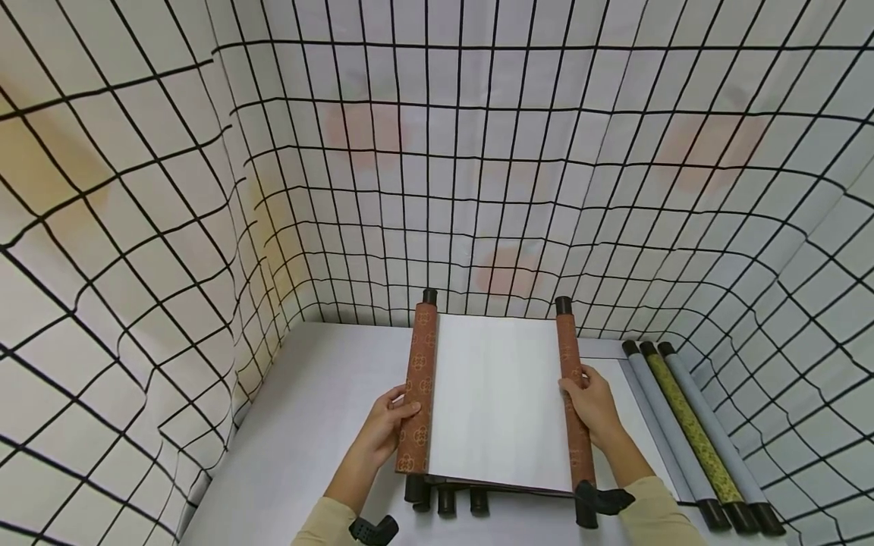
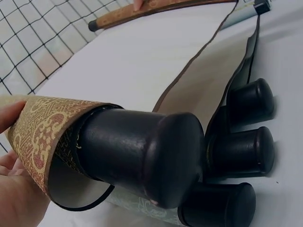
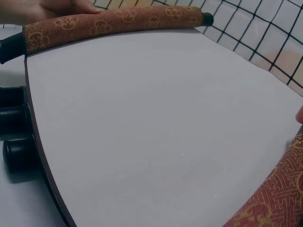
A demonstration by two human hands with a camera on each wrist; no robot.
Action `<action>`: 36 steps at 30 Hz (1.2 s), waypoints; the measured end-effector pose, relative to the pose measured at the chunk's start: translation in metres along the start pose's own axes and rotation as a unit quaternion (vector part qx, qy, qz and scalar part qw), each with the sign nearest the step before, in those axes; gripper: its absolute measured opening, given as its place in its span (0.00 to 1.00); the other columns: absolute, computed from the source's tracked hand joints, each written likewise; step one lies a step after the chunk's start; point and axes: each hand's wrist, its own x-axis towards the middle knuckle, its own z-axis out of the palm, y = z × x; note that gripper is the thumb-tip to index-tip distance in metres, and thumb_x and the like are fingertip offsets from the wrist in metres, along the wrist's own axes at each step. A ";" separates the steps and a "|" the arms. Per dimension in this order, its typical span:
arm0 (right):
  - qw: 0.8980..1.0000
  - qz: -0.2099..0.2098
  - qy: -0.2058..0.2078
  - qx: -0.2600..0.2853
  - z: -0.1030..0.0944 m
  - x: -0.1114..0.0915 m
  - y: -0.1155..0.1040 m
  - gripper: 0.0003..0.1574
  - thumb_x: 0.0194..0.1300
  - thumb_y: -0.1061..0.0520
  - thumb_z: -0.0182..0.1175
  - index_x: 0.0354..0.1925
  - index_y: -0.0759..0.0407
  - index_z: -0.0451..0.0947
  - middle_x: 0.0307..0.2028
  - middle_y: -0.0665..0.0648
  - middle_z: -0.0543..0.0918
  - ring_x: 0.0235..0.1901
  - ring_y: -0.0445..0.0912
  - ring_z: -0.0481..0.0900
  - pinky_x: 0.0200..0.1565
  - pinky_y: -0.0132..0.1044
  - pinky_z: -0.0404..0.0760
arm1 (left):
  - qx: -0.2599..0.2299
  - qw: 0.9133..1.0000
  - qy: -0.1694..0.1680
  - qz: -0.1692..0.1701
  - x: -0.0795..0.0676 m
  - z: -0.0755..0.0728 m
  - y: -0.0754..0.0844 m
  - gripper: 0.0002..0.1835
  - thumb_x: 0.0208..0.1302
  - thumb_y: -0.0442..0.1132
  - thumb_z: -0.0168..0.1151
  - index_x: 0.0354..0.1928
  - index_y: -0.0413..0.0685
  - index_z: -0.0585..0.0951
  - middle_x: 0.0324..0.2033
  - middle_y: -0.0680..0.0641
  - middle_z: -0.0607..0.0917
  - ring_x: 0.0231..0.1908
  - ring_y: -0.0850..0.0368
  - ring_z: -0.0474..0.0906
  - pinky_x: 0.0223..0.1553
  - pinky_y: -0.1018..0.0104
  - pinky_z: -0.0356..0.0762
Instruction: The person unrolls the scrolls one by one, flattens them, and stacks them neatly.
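Note:
A hanging scroll with brown-red, gold-patterned backing lies partly unrolled, its blank white sheet [image 1: 501, 402] spread between two rolled ends. My left hand [image 1: 384, 425] grips the left roll [image 1: 425, 356], thumb on top and fingers at its outer side. On the other side my right hand [image 1: 597, 409] holds the thinner right roll [image 1: 568, 349]. Black end knobs stick out of both rolls. Close up in the left wrist view, the backing curls loosely around the near black knob [image 2: 142, 146]. The right wrist view shows the white sheet [image 3: 156, 113] bowing between the rolls.
Beneath the scroll lie other rolls, their black knobs [image 1: 446, 502] showing at the near edge. To the right rest two grey-blue rolled scrolls [image 1: 672, 428] with a yellow-green one [image 1: 693, 425] between them. Black wire grid [image 1: 451, 189] stands around the white table [image 1: 293, 425].

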 end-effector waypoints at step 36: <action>0.999 -0.004 0.028 -0.019 -0.003 0.005 0.008 0.49 0.75 0.47 0.62 0.79 0.65 0.49 0.65 0.74 0.69 0.55 0.62 0.77 0.42 0.42 0.79 | 0.004 1.000 0.010 -0.002 0.002 -0.005 0.000 0.30 0.69 0.27 0.62 0.69 0.32 0.64 0.49 0.43 0.82 0.41 0.56 0.84 0.42 0.62 0.83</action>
